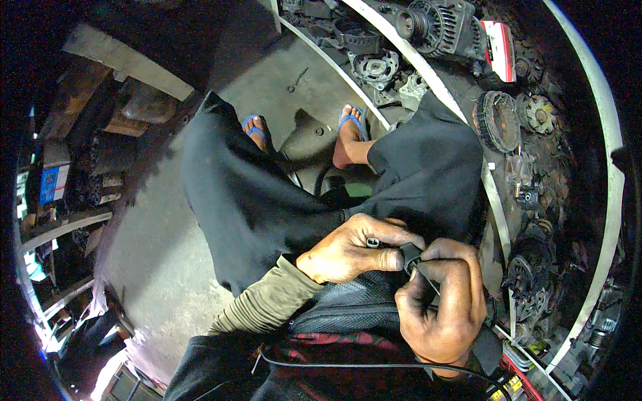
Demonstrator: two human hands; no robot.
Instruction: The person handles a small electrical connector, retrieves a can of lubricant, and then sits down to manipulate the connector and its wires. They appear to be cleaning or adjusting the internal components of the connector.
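Both of my hands meet above my lap. My left hand [348, 252] pinches a small black part [410, 254] between thumb and fingers. A short grey piece with a hollow end [372, 242] sticks out by its index finger. Curled close on the other side, my right hand [445, 301] has its fingertips against the same black part. A thin, light-coloured sliver [428, 281] shows at its thumb; its kind is not clear. The palm side of the right hand is hidden. Under the hands lies a dark mesh-and-zip bag [344, 311].
At the right, a rack with pale metal rails [595, 87] holds an alternator [441, 30], a wound stator ring [497, 121] and several greasy metal parts. A red-and-white box [498, 50] stands there. A black cord [361, 365] crosses my waist. Small rings lie on the concrete floor [167, 267].
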